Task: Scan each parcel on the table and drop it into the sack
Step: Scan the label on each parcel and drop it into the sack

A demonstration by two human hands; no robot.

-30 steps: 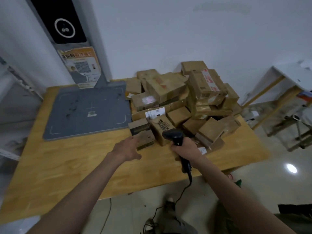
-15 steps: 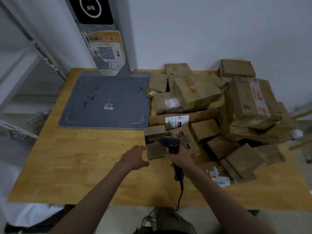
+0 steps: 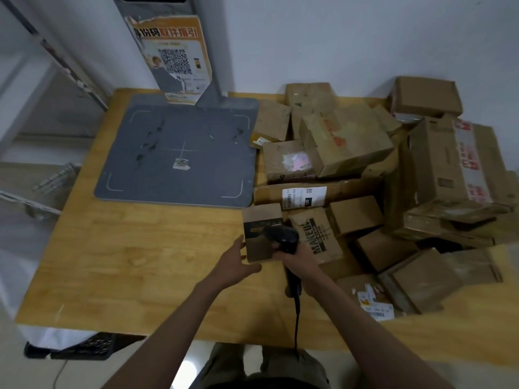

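A heap of several brown cardboard parcels (image 3: 373, 175) covers the right half of the wooden table (image 3: 146, 248). At the heap's front left lies a small parcel with a dark label (image 3: 259, 228). My left hand (image 3: 234, 262) is at its left edge, fingers spread and touching its side. My right hand (image 3: 296, 255) grips a black corded barcode scanner (image 3: 282, 238), whose head hangs over that small parcel. Right beside it lies a box printed "MAKEUP" (image 3: 320, 238). No sack is in view.
A grey scanning pad (image 3: 179, 153) with white corner marks lies at the table's back left, under a grey post with an orange QR poster (image 3: 174, 54). Metal shelving (image 3: 42, 88) stands on the left. A black crate (image 3: 81, 346) sits below the table's front left corner.
The view has swung left and closer to the table. My left hand has reached forward to the small dark-labelled parcel, and the scanner has come over it.
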